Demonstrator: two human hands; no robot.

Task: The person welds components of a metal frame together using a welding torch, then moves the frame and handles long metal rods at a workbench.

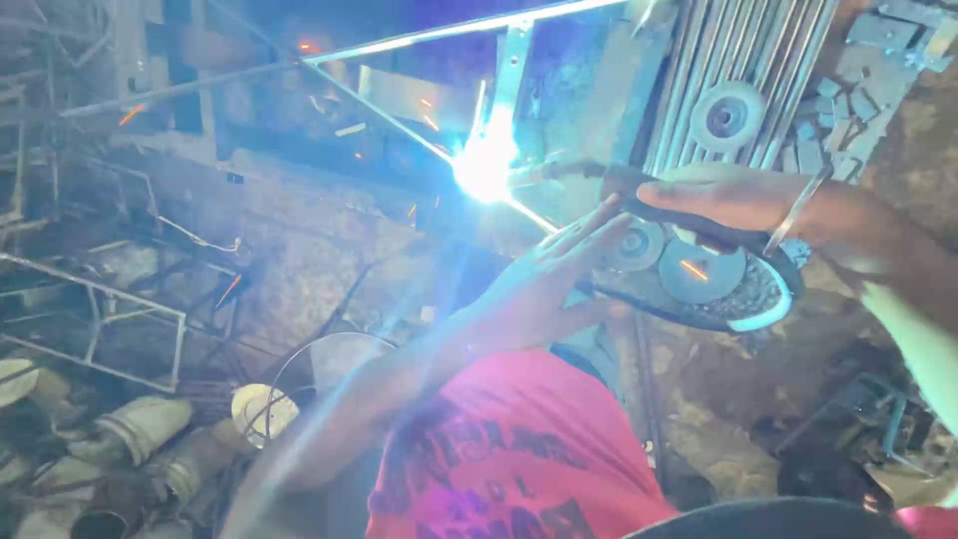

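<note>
My right hand (720, 196), a metal bangle on its wrist, is closed on a dark welding rod holder (599, 176). The rod tip meets a thin metal bar frame (419, 40) at a glaring blue-white arc (484, 165), and orange sparks scatter around it. My left hand (555, 279) is held up flat just below and right of the arc. Its fingers are stretched out, it holds nothing, and it touches nothing I can make out. A red printed shirt (519, 449) fills the lower middle.
Round grinding discs (723, 115) lie on a stack of flat metal strips (778, 50) at the upper right, with others (699, 271) under my right hand beside a dark sandal (763, 299). Small metal offcuts (843, 95) sit far right. Wire frames (100, 329) and scrap pipes (140, 429) crowd the left.
</note>
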